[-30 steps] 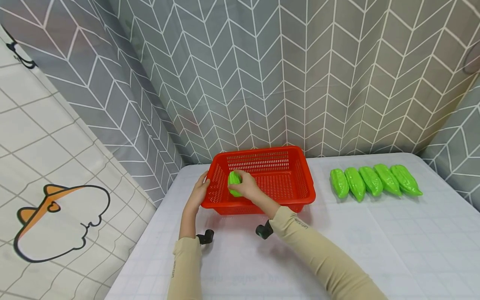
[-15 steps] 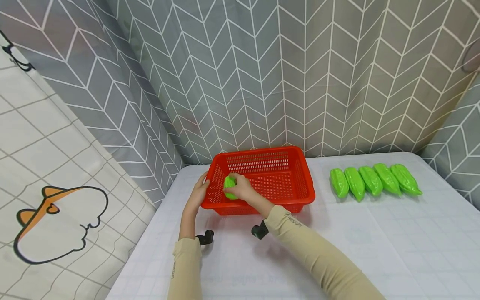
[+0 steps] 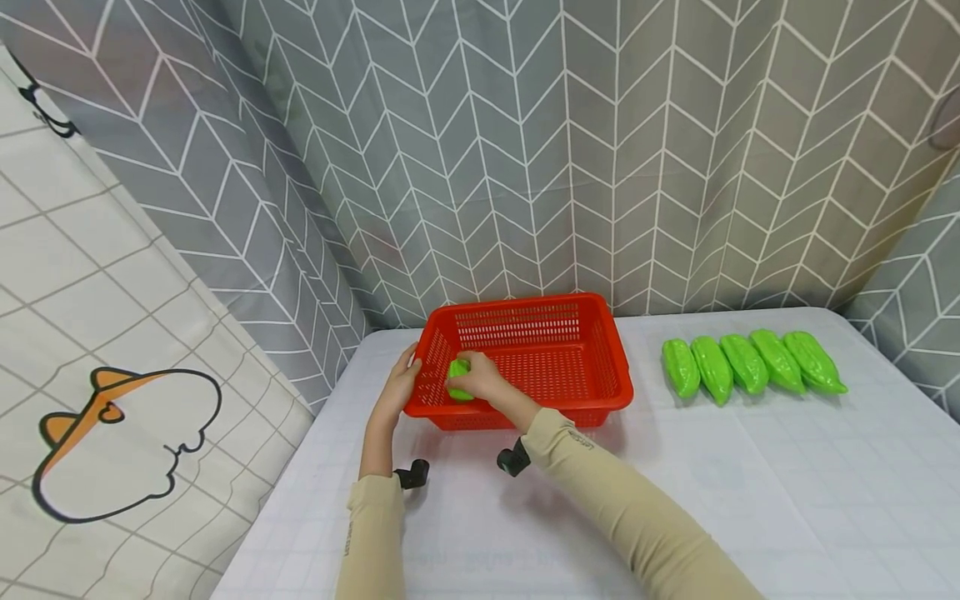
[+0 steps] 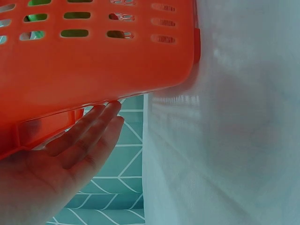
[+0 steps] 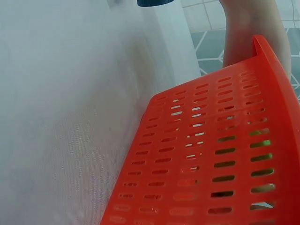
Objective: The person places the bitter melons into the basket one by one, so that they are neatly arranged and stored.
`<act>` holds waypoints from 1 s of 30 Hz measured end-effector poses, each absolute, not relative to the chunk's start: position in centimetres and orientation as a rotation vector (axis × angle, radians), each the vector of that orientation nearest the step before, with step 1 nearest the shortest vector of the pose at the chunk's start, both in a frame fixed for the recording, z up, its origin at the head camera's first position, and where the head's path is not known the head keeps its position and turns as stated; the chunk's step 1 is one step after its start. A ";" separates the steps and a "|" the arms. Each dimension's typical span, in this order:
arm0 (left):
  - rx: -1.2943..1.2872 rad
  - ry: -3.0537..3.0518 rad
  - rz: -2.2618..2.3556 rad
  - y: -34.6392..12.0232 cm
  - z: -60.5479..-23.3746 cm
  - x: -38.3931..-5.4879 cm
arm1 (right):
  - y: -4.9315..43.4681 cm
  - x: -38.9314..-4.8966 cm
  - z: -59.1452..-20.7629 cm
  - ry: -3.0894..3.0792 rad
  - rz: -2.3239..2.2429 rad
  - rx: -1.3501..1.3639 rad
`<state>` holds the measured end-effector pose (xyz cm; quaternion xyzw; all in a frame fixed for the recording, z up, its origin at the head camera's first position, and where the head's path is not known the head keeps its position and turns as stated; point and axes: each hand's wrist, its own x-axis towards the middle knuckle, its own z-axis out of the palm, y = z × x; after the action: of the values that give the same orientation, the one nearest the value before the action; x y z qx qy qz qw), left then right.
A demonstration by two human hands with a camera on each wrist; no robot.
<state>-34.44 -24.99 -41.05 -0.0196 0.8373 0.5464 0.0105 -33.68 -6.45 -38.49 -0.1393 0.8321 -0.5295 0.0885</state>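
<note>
Pinching a green vegetable (image 3: 458, 367) in the right hand (image 3: 480, 377) inside the red basket (image 3: 577, 415), near its left end; leaving any contact with the basket floor impossible to tell; pressing the left hand (image 3: 397, 387), with fingers nearly straight, against the basket's outer left wall; judging a light pinch, a low setting-down and firm bracing best; seeing glossy, bumpy, tapering matching pieces (image 3: 744, 364), five in a row, right of the basket; noticing slotted plastic basket walls over smooth white cloth (image 3: 465, 517).
</note>
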 end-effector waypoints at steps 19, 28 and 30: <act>-0.043 2.556 1.756 -24.9 -40.7 -34.4 | -7.4 -33.9 -38.9 2.408 -1.474 -0.267; -0.047 2.561 1.731 -24.6 -40.1 -34.0 | -7.3 -33.8 -38.9 2.440 -1.398 -0.275; -0.051 2.559 1.734 -24.6 -40.1 -34.0 | -7.4 -33.8 -38.8 2.442 -1.391 -0.270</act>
<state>-34.02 -24.65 -40.06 -0.0166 0.8274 0.5607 0.0252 -33.83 -7.35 -38.83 -0.0945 0.8540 -0.4865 0.1583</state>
